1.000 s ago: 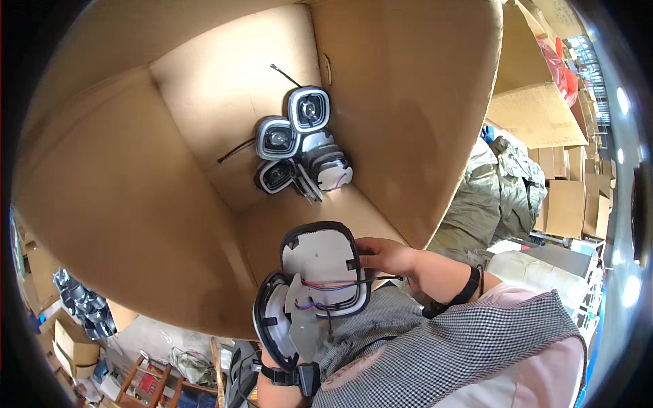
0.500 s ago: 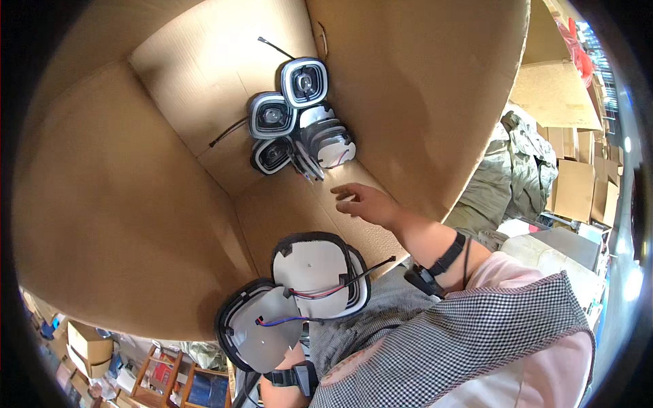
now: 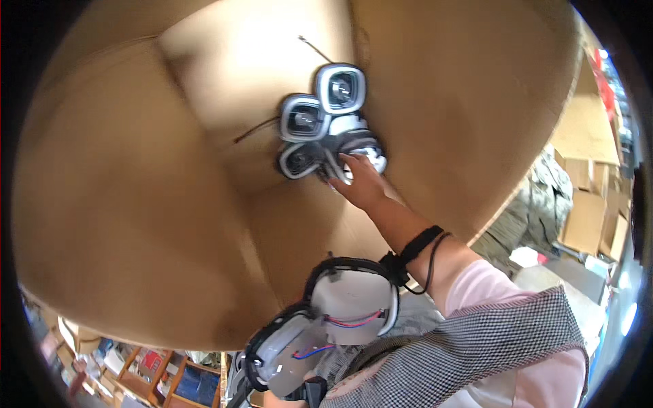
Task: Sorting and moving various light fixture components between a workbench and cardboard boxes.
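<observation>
Inside a large cardboard box (image 3: 122, 224), my right hand (image 3: 364, 183) is at a cluster of square, round-cornered lamps. Its thumb and fingers are apart, at the edge of a lamp (image 3: 371, 158) lying on its side; blur hides the exact contact. Two lamps with pale ring fronts, an upper lamp (image 3: 340, 88) and a lower-left lamp (image 3: 303, 118), face me, with dark cables sticking out. Near my body, two more lamps, one lamp (image 3: 350, 296) and another lamp (image 3: 282, 350), show grey backs with thin coloured wires. My left forearm rises behind these; they hide its fingers and appear held by that hand.
The box's tall walls stand around the lamps, and its near edge curves past my right arm. Outside on the right are a grey-green cloth bundle (image 3: 544, 197) and cardboard pieces (image 3: 585, 217). A wooden frame (image 3: 146, 377) stands at lower left.
My right hand has moved farther into the box, from just short of the cluster to the lamps at its near side. The view has shifted, and the near lamps appear lower and farther right.
</observation>
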Tool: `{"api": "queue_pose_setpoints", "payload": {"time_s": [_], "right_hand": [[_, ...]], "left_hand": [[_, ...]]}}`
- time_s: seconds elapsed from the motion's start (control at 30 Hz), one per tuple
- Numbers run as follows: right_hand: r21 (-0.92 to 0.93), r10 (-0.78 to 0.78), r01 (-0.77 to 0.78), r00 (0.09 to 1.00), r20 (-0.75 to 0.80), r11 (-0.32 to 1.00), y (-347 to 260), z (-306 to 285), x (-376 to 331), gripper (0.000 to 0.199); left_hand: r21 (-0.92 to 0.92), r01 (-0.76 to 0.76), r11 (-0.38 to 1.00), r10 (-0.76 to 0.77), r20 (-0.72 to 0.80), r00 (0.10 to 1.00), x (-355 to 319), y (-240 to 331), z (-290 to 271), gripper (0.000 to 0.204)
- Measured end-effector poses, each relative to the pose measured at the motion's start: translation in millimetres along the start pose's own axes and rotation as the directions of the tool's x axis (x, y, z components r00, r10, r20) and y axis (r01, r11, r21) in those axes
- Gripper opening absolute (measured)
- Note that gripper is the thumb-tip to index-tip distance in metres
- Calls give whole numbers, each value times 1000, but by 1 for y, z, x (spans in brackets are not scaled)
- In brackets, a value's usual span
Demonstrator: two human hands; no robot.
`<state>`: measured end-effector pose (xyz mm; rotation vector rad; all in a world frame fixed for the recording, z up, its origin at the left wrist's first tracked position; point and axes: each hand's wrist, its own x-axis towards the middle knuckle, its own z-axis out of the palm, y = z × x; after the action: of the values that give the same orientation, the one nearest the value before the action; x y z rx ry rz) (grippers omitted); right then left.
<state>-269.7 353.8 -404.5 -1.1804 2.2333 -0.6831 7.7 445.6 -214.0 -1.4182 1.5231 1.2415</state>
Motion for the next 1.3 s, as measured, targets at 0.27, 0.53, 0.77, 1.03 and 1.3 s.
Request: {"api": "queue_pose_setpoints", "payload": {"time_s": [0.27, 0.53, 0.77, 1.03, 1.3], "right_hand": [[-465, -8, 22, 999, 33, 885, 38, 14, -13, 94], [-365, -24, 27, 1000, 13, 931, 21, -24, 13, 67], [-408, 48, -34, 999, 25, 913, 86, -12, 27, 53], [-574, -27, 92, 992, 120, 814, 34, -14, -2, 55], [-630, -205, 251, 968, 147, 735, 38, -14, -10, 50]], "left_hand": [[-575, 3, 818, -267, -376, 887, -40, -92, -99, 52], [-834, -267, 483, 146, -224, 964, -24, -74, -69, 54], [-975, -221, -2, 514, -191, 836, -12, -67, -18, 56], [-948, 48, -314, 656, -180, 733, -30, -50, -7, 51], [-959, -243, -148, 639, -281, 716, -35, -48, 0, 53]]}}
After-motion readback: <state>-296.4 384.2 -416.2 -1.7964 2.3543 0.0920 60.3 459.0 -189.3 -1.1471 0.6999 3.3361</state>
